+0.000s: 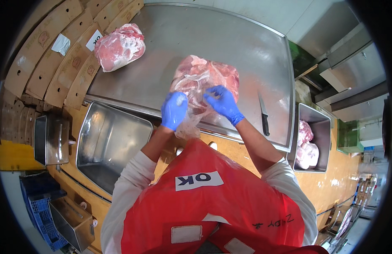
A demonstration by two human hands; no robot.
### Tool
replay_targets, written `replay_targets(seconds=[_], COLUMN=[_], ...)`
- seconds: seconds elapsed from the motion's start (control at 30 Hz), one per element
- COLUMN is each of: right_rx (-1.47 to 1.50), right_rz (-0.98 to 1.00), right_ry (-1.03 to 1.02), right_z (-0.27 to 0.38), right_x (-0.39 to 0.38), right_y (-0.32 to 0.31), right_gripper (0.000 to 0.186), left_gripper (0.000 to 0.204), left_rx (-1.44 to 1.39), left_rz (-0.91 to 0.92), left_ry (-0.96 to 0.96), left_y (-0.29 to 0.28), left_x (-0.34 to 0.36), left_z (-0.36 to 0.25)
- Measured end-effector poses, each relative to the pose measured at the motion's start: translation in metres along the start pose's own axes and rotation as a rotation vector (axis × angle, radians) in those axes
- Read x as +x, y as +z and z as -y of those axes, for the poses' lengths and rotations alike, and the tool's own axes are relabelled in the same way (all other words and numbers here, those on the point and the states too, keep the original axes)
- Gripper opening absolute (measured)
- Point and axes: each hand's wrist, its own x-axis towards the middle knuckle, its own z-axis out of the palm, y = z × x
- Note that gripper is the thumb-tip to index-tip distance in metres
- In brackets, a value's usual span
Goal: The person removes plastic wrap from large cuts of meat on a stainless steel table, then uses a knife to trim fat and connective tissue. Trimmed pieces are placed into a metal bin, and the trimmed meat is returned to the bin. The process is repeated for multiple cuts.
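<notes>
My left hand, in a blue glove, was curled loosely with its fingers bent down, gripping the crumpled clear plastic film that hung off the near edge of the table. My right hand, gloved the same blue, had its fingers drawn together in a pinch on the same film, just at the front of the big pink slab of raw meat. The two hands were near each other but not touching, with the wrinkled film stretched between them.

That wrapped slab lay on the flat, dull-shining stainless steel table, close to its near edge. I counted two wrapped cuts on the table: this one and a rounder pink lump of bagged meat at the far left corner. One black-handled knife lay to the right of my hands, blade pointing away from me. Below the table on my left sat one deep rectangular steel pan, smooth and glossy. On my right another steel bin held more pale pink meat. Brown cardboard flats were stacked along the left.
</notes>
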Motion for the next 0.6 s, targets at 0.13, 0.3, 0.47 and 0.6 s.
replay_targets(seconds=[0.13,0.3,0.47,0.6], right_rx=[-0.523,-0.463,-0.623,-0.491], right_rz=[-0.046,-0.183,-0.493,-0.477], right_ry=[-0.005,0.056,0.24,0.716], right_z=[-0.033,-0.077,-0.137,-0.184], right_x=[0.013,0.021,-0.006,-0.067], right_y=[-0.002,0.007,-0.107,-0.174], right_gripper=[0.023,0.013,0.015,0.017], left_gripper=[0.039,0.035,0.032,0.03], left_rx=[0.408,0.573,0.307,0.57], left_rz=[0.08,0.351,-0.075,-0.198], left_ry=[0.039,0.036,-0.162,-0.458], left_y=[0.012,0.038,-0.06,-0.11], left_x=[0.047,0.091,0.091,0.067], left_z=[-0.045,-0.02,0.11,0.144])
